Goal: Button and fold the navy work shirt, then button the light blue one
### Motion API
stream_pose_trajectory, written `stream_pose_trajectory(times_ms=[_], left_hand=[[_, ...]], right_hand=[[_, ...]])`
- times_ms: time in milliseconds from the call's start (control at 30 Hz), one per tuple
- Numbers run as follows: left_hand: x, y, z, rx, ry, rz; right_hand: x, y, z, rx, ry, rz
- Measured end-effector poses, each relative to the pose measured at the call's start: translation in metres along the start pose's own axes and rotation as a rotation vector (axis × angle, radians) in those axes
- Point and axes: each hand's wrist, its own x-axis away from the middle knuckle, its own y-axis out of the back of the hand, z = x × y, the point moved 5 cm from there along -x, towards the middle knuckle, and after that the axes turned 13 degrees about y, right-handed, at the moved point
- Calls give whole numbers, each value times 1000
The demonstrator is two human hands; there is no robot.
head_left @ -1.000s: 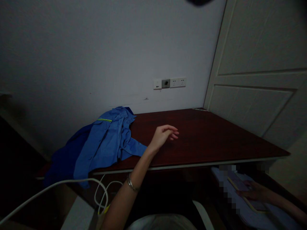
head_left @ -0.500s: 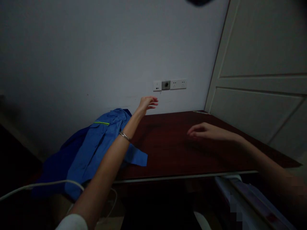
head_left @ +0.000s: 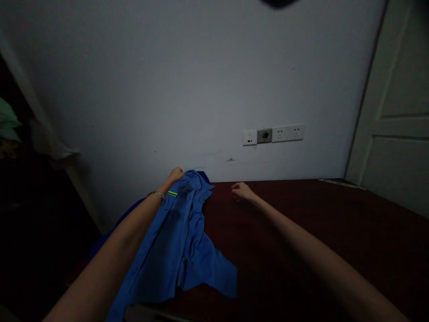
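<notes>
A blue work shirt [head_left: 187, 237] with a yellow-green stripe and darker blue parts lies over the left side of the dark red tabletop [head_left: 288, 232]. My left hand [head_left: 176, 173], a bracelet on its wrist, is closed on the shirt's cloth near the far end, beside the collar. To the right of the collar, my right hand [head_left: 242, 191] hovers over the tabletop, apart from the shirt. Its fingers are loosely bent with a gap between them and nothing visible inside.
A pale wall [head_left: 201, 89] stands behind the table, with a row of sockets [head_left: 273, 134] on it. At the right is a panelled door [head_left: 398, 120]. Pale cloth [head_left: 55, 143] and deep shadow lie at the far left.
My left hand has come down and left onto the shirt and closed on its cloth. My right hand has moved left towards the collar. The view has shifted left and closer.
</notes>
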Motion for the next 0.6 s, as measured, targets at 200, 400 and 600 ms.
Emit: stream_pose_trajectory(times_ms=[200,400,600], left_hand=[[-10,-17,42,-209,-11,20],[-24,-50,49,-364,-91,79],[-30,-69,49,-450,-69,78]], right_hand=[[-31,-64,-10,-45,-68,-14],[-44,-103,-12,-73,-86,18],[-51,-125,-1,-42,-69,57]])
